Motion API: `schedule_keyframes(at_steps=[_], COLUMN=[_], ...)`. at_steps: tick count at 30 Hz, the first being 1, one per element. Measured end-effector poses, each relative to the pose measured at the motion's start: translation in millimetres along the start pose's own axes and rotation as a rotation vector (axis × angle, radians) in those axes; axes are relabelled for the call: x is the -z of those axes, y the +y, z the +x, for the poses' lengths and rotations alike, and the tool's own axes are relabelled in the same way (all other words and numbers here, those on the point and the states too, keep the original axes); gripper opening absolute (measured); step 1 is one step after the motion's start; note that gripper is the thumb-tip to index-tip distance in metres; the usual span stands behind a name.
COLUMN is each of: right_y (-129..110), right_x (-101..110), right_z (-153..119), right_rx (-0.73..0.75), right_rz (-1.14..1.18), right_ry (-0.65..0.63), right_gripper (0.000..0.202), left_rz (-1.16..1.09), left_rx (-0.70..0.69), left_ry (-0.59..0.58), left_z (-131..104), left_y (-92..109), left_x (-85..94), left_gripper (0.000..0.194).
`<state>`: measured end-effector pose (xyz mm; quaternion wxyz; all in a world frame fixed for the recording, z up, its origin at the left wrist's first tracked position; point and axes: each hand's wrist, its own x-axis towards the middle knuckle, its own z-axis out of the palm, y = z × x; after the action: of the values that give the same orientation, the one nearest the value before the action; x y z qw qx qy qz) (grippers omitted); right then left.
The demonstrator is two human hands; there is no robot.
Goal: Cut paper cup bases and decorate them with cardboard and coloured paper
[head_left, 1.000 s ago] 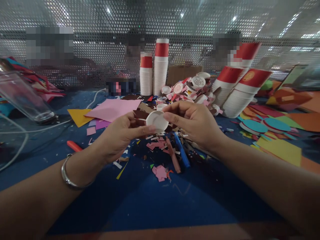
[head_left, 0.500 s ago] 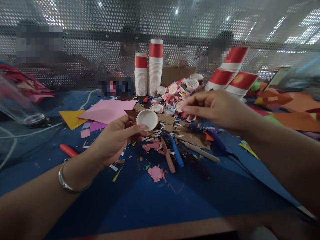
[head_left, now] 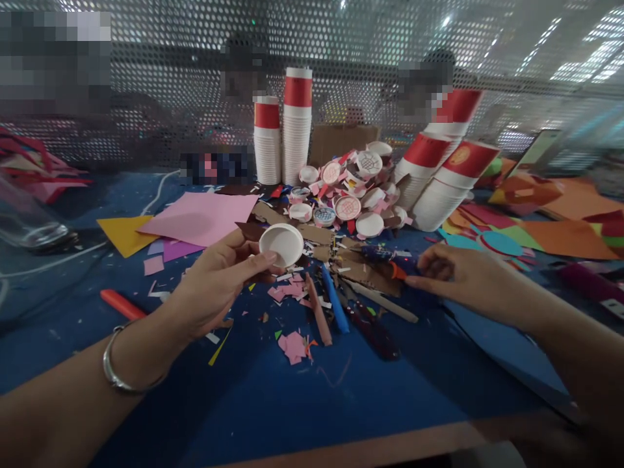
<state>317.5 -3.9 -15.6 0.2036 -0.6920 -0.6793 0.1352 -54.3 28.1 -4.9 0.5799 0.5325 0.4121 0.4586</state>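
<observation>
My left hand (head_left: 207, 286) pinches a shallow white paper cup base (head_left: 281, 246) by its near edge, thumb on its inside. A dark brown paper piece (head_left: 249, 230) pokes out just behind those fingers. My right hand (head_left: 468, 283) is at the dark blue glue gun (head_left: 377, 253), thumb near its orange trigger (head_left: 398, 270) and bent fingers apart from the thumb. The gun lies on cardboard (head_left: 375, 276), its handle partly hidden by the hand. Behind it is a heap of cup bases with drawn grids, such as a red-gridded one (head_left: 348, 208).
Stacked paper cups (head_left: 297, 130) stand at the back, with leaning stacks (head_left: 439, 175) to the right. A pink sheet (head_left: 199, 218), a red marker (head_left: 121, 304), a blue marker (head_left: 335, 302), scissors (head_left: 373, 331) and paper scraps (head_left: 294, 346) lie on the blue table. A clear container (head_left: 32, 221) is at left.
My right hand has moved down and to the right, from in front of the heap of cup bases to the glue gun. My left hand keeps its hold on the cup base.
</observation>
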Motion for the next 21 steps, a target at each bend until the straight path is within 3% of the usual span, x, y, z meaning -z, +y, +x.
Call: schedule_keyframes(at_steps=[5,11,17,21], right_y=[-7.2,-15.5,-21.7,-36.9], right_x=[-0.1,12.7,7.2,2.4], right_z=[-6.3,-8.4,-13.4,-16.5], right_rx=[-0.115,-0.391,-0.702,-0.703], right_rz=[0.434,0.921,1.208,1.312], right_ry=[-0.044,-0.047,-0.013,-0.065], right_gripper=[0.023,0.023,0.018,0.014], left_rz=[0.012,0.000,-0.079,-0.171], left_rx=[0.022,0.043,0.078,0.123], left_ry=[-0.040,-0.033,-0.061,-0.112], left_z=[-0.1,0.8,-2.7,-7.6], left_y=[2.3,1.1,-0.3,3.5], left_x=[-1.2,-1.4,-1.8,-6.1], left_gripper=[0.018,0.021,0.022,0.021])
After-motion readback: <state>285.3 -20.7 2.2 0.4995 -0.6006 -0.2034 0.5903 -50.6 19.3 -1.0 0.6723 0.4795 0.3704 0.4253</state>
